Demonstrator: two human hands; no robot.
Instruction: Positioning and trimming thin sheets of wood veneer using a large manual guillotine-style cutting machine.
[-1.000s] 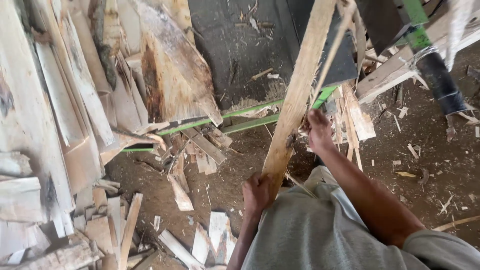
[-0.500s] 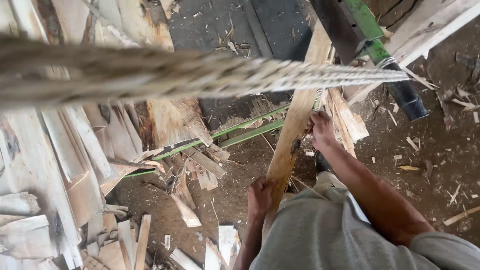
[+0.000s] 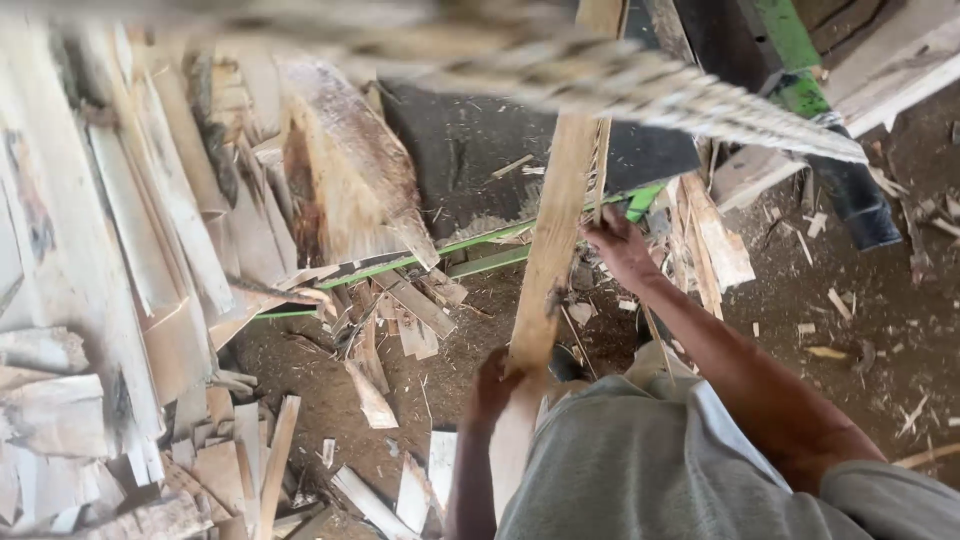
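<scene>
Blurred across the top of the view, the thick rope (image 3: 640,85) now slants lower toward the right than half a second ago, while the plank has barely shifted. Largest around it are the heaped offcut slabs (image 3: 110,270) on the left, then the dark machine bed (image 3: 470,150) with its green rail (image 3: 440,250), above a dirt floor (image 3: 860,340) littered with chips. The long pale plank (image 3: 550,250) stands nearly upright in front of the person, its foot hidden near their lap. It looks stiff, rough-sawn and splintery, fairly light for its length, best held by the edges, low and at mid-height. The left hand (image 3: 492,388) is clamped low on it; the right hand (image 3: 620,245) grips its right edge higher up.
</scene>
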